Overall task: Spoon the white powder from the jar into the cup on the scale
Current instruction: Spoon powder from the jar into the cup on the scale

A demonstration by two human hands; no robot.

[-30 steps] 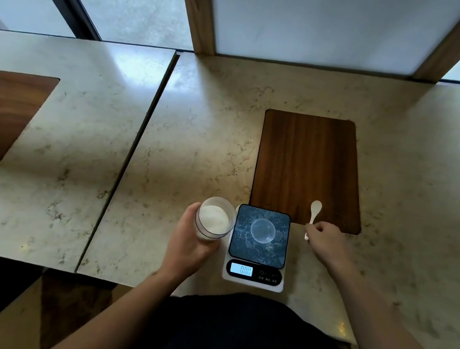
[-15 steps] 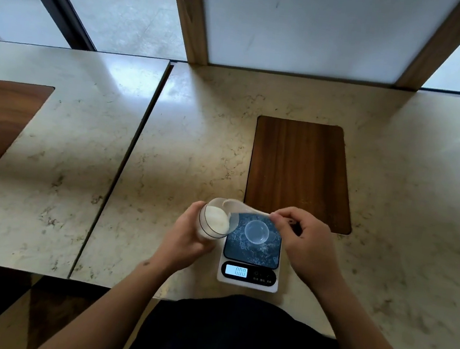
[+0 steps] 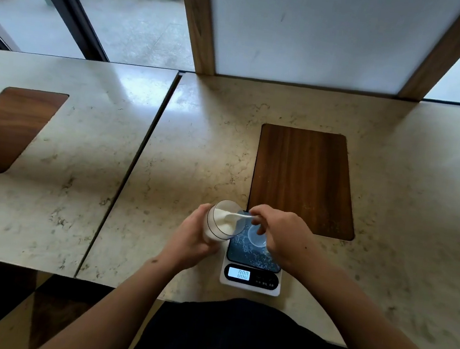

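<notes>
Lower centre: left hand (image 3: 190, 238) grips a tilted clear jar (image 3: 222, 221) of white powder; right hand (image 3: 281, 237) pinches a white spoon (image 3: 236, 217) dipped inside, above an empty cup (image 3: 256, 236) on the scale (image 3: 250, 274).

The right hand (image 3: 282, 234) is covering the right side of the clear cup (image 3: 255, 234) and part of the scale (image 3: 253, 263) platform at lower centre, and its fingers are hiding the end of the white spoon (image 3: 239, 218) handle. The left hand (image 3: 193, 236) is wrapping around the tilted jar (image 3: 222, 222), concealing its base, while the spoon's bowl is sinking out of sight in the white powder (image 3: 223, 221). The small markings beside the scale's display are reading too tiny to make out, and both forearms are running off the bottom edge of the frame.
</notes>
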